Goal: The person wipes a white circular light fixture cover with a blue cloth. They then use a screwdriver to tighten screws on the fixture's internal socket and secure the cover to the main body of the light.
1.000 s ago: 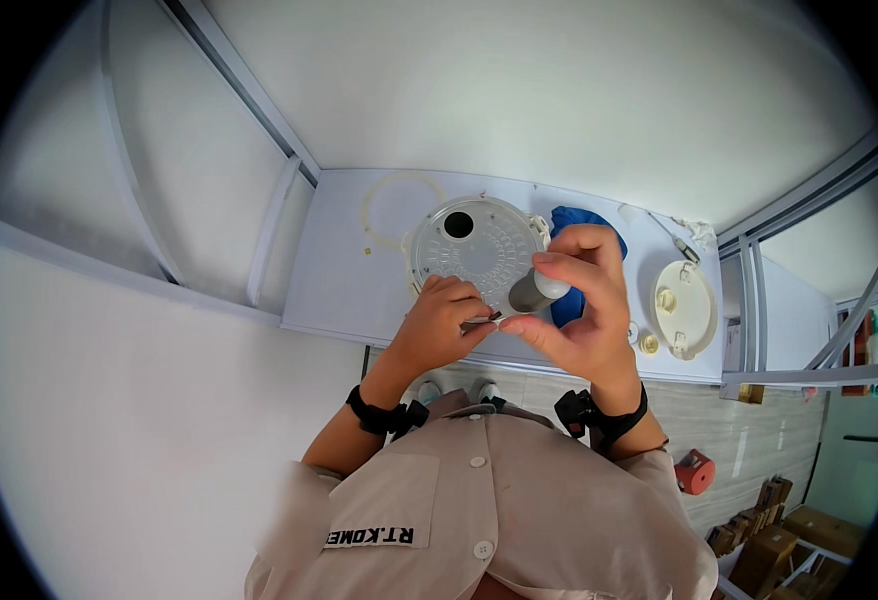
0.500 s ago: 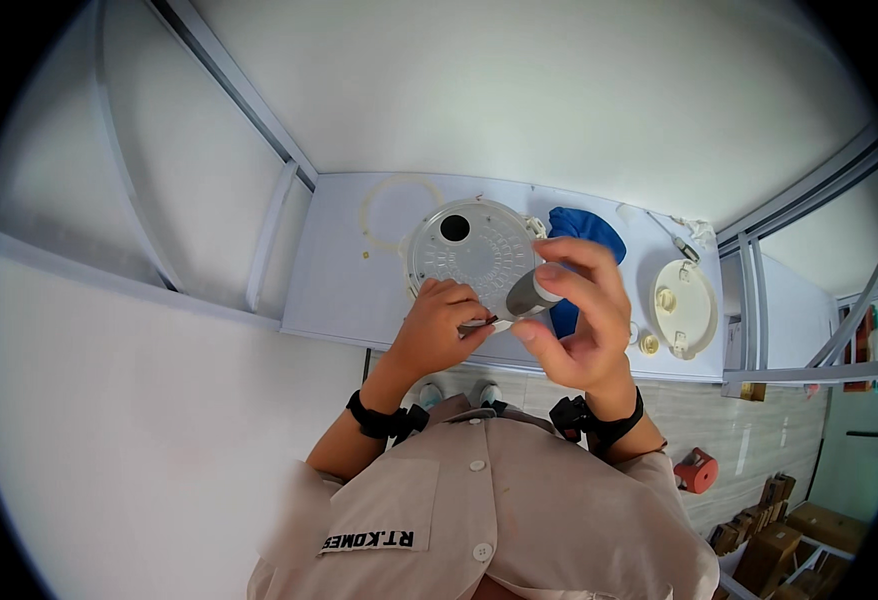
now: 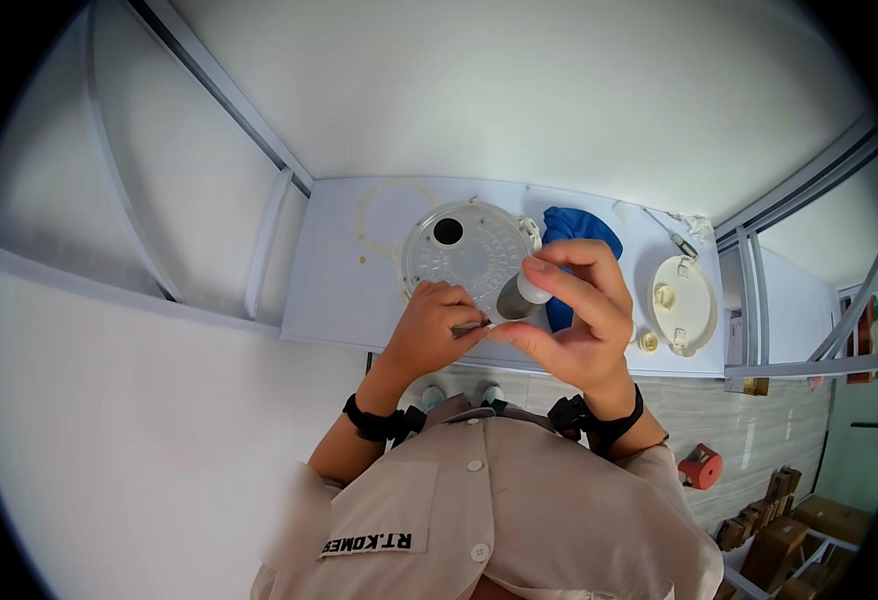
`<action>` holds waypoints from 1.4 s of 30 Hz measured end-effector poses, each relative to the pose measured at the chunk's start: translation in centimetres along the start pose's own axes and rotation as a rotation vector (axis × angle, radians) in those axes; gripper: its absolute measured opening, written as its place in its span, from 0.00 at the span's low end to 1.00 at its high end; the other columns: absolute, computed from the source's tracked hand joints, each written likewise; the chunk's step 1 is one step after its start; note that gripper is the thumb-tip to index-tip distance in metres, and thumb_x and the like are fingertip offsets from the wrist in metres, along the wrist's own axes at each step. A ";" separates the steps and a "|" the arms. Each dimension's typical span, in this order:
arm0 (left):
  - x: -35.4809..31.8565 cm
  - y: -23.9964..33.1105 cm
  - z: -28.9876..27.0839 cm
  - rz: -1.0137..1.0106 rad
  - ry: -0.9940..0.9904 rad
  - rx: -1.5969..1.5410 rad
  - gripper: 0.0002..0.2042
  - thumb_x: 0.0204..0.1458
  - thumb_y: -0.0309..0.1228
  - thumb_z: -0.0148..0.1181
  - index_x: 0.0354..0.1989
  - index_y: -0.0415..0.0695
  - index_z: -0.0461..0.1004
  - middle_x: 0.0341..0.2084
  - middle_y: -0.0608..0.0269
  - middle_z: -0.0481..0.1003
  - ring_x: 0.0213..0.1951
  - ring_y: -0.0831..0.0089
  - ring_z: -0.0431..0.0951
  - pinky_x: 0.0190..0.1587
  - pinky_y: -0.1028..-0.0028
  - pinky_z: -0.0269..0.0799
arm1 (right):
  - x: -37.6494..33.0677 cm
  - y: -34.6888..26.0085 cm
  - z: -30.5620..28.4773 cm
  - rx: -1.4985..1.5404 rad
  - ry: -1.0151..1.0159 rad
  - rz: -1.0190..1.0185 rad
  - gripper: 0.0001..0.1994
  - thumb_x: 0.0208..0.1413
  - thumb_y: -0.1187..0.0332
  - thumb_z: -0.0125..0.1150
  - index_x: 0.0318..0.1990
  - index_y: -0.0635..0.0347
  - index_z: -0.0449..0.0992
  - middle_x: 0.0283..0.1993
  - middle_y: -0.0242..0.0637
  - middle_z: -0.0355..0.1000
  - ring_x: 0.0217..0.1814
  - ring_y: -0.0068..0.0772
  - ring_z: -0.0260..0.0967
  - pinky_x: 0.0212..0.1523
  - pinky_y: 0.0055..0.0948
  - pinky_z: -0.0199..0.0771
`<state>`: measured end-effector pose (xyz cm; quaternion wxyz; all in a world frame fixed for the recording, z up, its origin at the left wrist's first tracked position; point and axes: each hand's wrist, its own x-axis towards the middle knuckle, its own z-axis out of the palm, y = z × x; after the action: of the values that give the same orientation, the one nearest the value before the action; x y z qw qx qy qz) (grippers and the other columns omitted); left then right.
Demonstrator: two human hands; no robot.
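Grey cylinder (image 3: 519, 297) pinched in right hand (image 3: 579, 320) grip; left hand (image 3: 434, 330) grips thin tool (image 3: 471, 325).

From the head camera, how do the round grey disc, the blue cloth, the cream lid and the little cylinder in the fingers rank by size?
Largest to smallest as they look:
1. round grey disc
2. cream lid and blue cloth: too close to rank, since the right hand hides part of the cloth
3. little cylinder, though it is held nearer the camera

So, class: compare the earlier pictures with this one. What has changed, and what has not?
The right hand has tilted the small grey cylinder so its white cap points up and right. The left hand keeps its thin tool beside it. The round white lid, blue cloth and cream disc stayed put.
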<state>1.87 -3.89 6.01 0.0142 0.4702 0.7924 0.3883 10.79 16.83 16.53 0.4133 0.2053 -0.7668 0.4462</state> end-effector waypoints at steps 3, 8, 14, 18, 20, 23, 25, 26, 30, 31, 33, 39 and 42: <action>0.1 -0.1 0.0 0.013 0.012 -0.037 0.06 0.48 0.31 0.78 0.34 0.48 0.89 0.33 0.70 0.80 0.40 0.67 0.78 0.49 0.64 0.64 | -0.4 0.4 -0.5 -0.075 0.010 0.024 0.25 0.44 0.74 0.84 0.52 0.66 0.84 0.48 0.47 0.80 0.43 0.40 0.80 0.44 0.29 0.81; 0.2 0.2 -0.3 0.016 -0.013 -0.036 0.06 0.48 0.30 0.78 0.35 0.48 0.89 0.33 0.69 0.80 0.40 0.67 0.78 0.49 0.63 0.65 | 0.4 0.1 0.0 -0.024 0.014 0.024 0.26 0.41 0.74 0.85 0.52 0.65 0.84 0.48 0.46 0.80 0.42 0.39 0.79 0.42 0.29 0.80; -0.1 -0.3 0.2 0.015 -0.020 0.014 0.06 0.48 0.30 0.77 0.35 0.48 0.89 0.33 0.69 0.80 0.40 0.66 0.78 0.49 0.63 0.65 | 0.8 -0.2 0.3 0.016 -0.015 -0.017 0.24 0.44 0.76 0.82 0.52 0.63 0.85 0.49 0.45 0.80 0.42 0.40 0.79 0.41 0.30 0.80; 0.1 0.1 0.2 0.008 0.003 -0.016 0.05 0.48 0.30 0.77 0.33 0.48 0.88 0.34 0.69 0.80 0.41 0.66 0.78 0.49 0.62 0.65 | 0.2 -0.3 0.4 -0.015 -0.060 0.031 0.20 0.48 0.77 0.79 0.52 0.61 0.85 0.50 0.44 0.79 0.44 0.41 0.79 0.42 0.30 0.80; -0.1 -0.2 0.4 0.017 0.028 -0.029 0.05 0.47 0.30 0.76 0.32 0.47 0.87 0.35 0.69 0.81 0.41 0.66 0.78 0.50 0.62 0.65 | 0.6 -0.5 0.4 0.014 -0.107 0.023 0.20 0.50 0.77 0.78 0.52 0.61 0.85 0.51 0.45 0.79 0.45 0.42 0.80 0.43 0.31 0.81; -0.2 -1.3 1.4 0.000 0.056 -0.054 0.05 0.46 0.29 0.76 0.32 0.47 0.87 0.36 0.69 0.81 0.42 0.65 0.78 0.50 0.62 0.65 | 0.8 -0.9 0.7 0.138 -0.225 -0.007 0.20 0.50 0.77 0.77 0.52 0.60 0.85 0.53 0.45 0.78 0.47 0.44 0.80 0.44 0.33 0.82; -0.1 -1.2 1.5 -0.035 0.055 -0.123 0.06 0.45 0.28 0.75 0.32 0.46 0.86 0.36 0.69 0.82 0.42 0.64 0.78 0.50 0.62 0.65 | 0.6 -1.2 1.1 0.188 -0.226 -0.004 0.20 0.50 0.78 0.76 0.53 0.60 0.84 0.54 0.45 0.77 0.49 0.45 0.80 0.45 0.33 0.82; 0.1 -0.9 1.4 -0.052 0.053 -0.159 0.06 0.45 0.28 0.75 0.32 0.46 0.86 0.36 0.68 0.82 0.41 0.64 0.78 0.50 0.62 0.65 | 0.6 -1.2 1.2 0.175 -0.207 -0.023 0.21 0.51 0.78 0.75 0.54 0.61 0.84 0.54 0.47 0.77 0.48 0.45 0.80 0.45 0.34 0.82; -0.1 -0.3 0.6 -0.020 0.041 -0.014 0.06 0.46 0.30 0.76 0.32 0.46 0.86 0.35 0.68 0.82 0.41 0.64 0.79 0.49 0.62 0.65 | 0.9 -0.8 1.1 0.066 -0.143 -0.112 0.20 0.54 0.78 0.72 0.56 0.65 0.81 0.55 0.53 0.77 0.48 0.47 0.80 0.47 0.34 0.83; -0.2 -0.4 1.0 -0.018 0.057 -0.003 0.06 0.46 0.30 0.76 0.32 0.46 0.86 0.35 0.68 0.82 0.41 0.64 0.79 0.49 0.62 0.66 | 0.3 -0.5 0.9 0.056 -0.140 -0.084 0.20 0.54 0.79 0.71 0.56 0.64 0.82 0.55 0.50 0.76 0.49 0.46 0.80 0.46 0.34 0.82; -0.3 -0.6 1.2 -0.002 0.075 -0.018 0.06 0.47 0.31 0.77 0.32 0.46 0.86 0.35 0.68 0.82 0.41 0.65 0.79 0.49 0.62 0.66 | -0.2 -0.3 0.8 0.052 -0.136 -0.029 0.20 0.55 0.80 0.70 0.57 0.63 0.82 0.55 0.48 0.76 0.49 0.45 0.80 0.46 0.33 0.82; -0.1 -0.7 0.9 0.016 0.058 -0.060 0.06 0.48 0.31 0.77 0.31 0.46 0.86 0.34 0.69 0.81 0.41 0.65 0.79 0.49 0.62 0.65 | 0.7 -1.4 1.7 0.138 -0.105 0.067 0.18 0.57 0.79 0.69 0.57 0.64 0.82 0.55 0.49 0.76 0.45 0.43 0.77 0.48 0.31 0.83; -0.1 -0.4 0.6 0.010 0.061 -0.045 0.06 0.48 0.31 0.77 0.30 0.46 0.86 0.33 0.69 0.81 0.41 0.65 0.79 0.49 0.62 0.65 | 1.0 -1.2 1.6 0.095 -0.109 -0.011 0.20 0.58 0.79 0.68 0.59 0.66 0.81 0.55 0.50 0.76 0.44 0.43 0.77 0.49 0.32 0.83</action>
<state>1.84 -3.68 5.34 -0.0013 0.4616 0.7813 0.4201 10.35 14.88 17.54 0.3633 0.2527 -0.7650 0.4679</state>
